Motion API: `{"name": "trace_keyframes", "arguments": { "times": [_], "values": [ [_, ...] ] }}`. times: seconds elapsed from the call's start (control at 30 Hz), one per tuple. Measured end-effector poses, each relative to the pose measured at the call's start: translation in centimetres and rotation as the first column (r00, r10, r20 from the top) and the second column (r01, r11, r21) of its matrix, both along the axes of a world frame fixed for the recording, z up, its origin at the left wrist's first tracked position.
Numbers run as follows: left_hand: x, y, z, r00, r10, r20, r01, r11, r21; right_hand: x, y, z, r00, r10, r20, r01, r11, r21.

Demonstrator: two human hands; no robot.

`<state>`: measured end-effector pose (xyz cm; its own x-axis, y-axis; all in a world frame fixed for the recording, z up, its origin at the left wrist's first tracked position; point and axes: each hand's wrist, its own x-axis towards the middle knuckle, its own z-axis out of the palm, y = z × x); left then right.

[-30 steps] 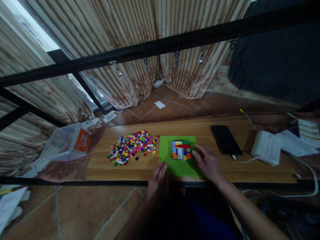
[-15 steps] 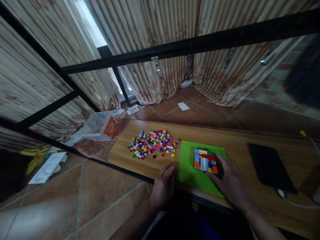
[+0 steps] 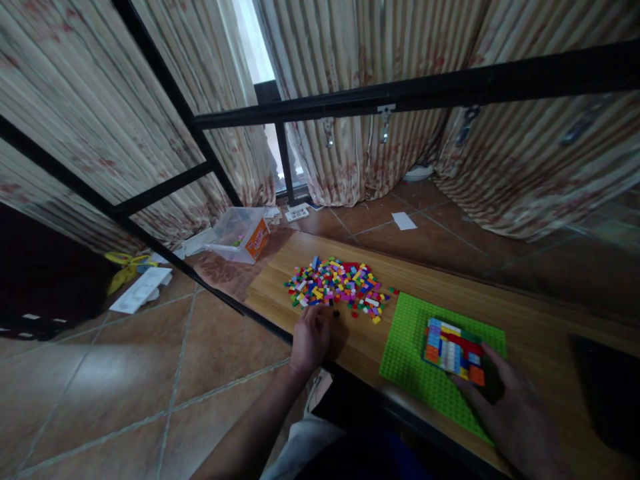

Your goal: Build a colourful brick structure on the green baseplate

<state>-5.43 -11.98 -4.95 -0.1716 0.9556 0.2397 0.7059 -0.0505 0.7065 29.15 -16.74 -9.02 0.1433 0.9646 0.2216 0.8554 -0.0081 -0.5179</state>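
Observation:
My right hand (image 3: 515, 400) grips a flat multicoloured block of toy bricks (image 3: 453, 350) by its right side, thumb at the near edge and fingers at the far edge. The block is over the green baseplate (image 3: 407, 333); whether it touches the plate I cannot tell. My left hand (image 3: 311, 337) is at the near edge of a heap of loose toy bricks (image 3: 335, 283), its fingers curled together. What those fingers hold, if anything, is hidden. A small black brick (image 3: 336, 313) lies just right of the left hand.
The wooden table (image 3: 273, 267) carries a dark tablet-like slab (image 3: 607, 387) at the right. Beyond its left end, a clear plastic box (image 3: 230, 233) with an orange label sits on the floor. A black metal rail (image 3: 350, 107) crosses before striped curtains.
The view has swung left, so the table sits further right. My left hand has moved left and forward to the brick heap. The right hand keeps hold of the block.

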Motion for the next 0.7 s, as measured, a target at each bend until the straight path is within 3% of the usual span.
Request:
{"name": "trace_keyframes", "arguments": {
  "times": [0.4,0.57,0.7],
  "values": [
    [1.0,1.5,0.2,0.953,-0.091,-0.288,0.037,0.982,-0.187,-0.1,-0.1,0.4,1.000,-0.001,-0.017,0.000,1.000,-0.021],
    [1.3,1.5,0.4,0.973,-0.082,-0.217,0.045,0.984,-0.170,-0.4,-0.3,0.6,0.998,-0.004,-0.056,0.004,1.000,0.006],
    [2.0,1.3,0.3,0.991,-0.134,0.006,0.134,0.984,-0.122,-0.8,-0.4,1.1,0.986,0.035,-0.161,-0.028,0.998,0.048]
  ]
}}
